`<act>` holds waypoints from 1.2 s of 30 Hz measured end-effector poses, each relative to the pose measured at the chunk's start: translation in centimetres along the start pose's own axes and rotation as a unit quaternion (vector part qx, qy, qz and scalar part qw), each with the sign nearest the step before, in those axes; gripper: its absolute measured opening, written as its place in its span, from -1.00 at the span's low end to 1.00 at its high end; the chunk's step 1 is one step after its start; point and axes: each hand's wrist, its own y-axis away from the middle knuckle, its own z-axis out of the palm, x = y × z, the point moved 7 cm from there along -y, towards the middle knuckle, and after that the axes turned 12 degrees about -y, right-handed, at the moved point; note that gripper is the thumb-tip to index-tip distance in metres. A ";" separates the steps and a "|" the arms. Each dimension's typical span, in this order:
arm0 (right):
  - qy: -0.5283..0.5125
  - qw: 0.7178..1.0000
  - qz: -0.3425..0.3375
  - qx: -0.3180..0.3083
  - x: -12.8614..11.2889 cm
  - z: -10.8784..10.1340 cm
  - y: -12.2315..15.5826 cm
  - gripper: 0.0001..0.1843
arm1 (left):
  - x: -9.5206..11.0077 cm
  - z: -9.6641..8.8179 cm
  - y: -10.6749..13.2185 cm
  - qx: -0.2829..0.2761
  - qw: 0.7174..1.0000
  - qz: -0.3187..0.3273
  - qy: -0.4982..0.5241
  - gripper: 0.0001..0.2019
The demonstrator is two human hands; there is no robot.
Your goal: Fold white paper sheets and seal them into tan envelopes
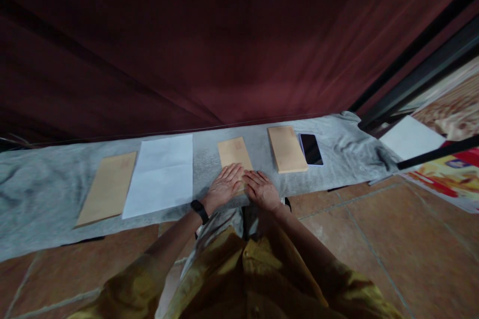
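A small brown envelope (234, 152) lies on the grey cloth (45, 179) in front of me. My left hand (223, 185) rests flat on its near end, fingers stretched out, with a black band on the wrist. My right hand (261, 188) lies flat beside it, fingers spread, touching the envelope's near right corner. Neither hand holds anything.
Left of the hands lie a white sheet of paper (160, 174) and a larger brown envelope (108, 187). To the right sit a stack of brown envelopes (286, 148) and a black phone (311, 149). A dark red curtain (209, 35) hangs behind. Tiled floor (374, 239) lies below.
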 end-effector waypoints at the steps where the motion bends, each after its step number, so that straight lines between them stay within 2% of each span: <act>1: 0.001 1.000 0.001 -0.002 0.0 0.1 0.0 -0.55 | 0.2 0.0 0.5 -0.001 1.000 0.004 0.003 -0.46; 7: 0.004 1.000 0.002 -0.004 0.2 0.2 0.2 -0.55 | 1.3 -0.3 3.5 -0.001 1.000 0.022 0.014 -0.43; 12: -0.003 1.000 0.000 0.006 0.2 0.1 0.3 -0.55 | 2.0 -0.9 4.8 0.031 0.999 -0.005 0.026 -0.51; 19: -0.022 1.000 -0.005 0.003 0.6 0.1 0.4 -0.54 | 2.1 -1.7 4.9 0.063 0.996 -0.033 0.053 -0.64; 29: -0.067 0.997 -0.025 -0.031 0.9 -0.3 0.8 -0.58 | 2.6 -2.1 5.3 0.086 0.995 -0.026 0.039 -0.66; 36: -0.097 0.995 -0.019 -0.006 1.2 -0.5 0.6 -0.73 | 2.6 -2.3 5.2 0.090 0.993 -0.046 0.053 -0.67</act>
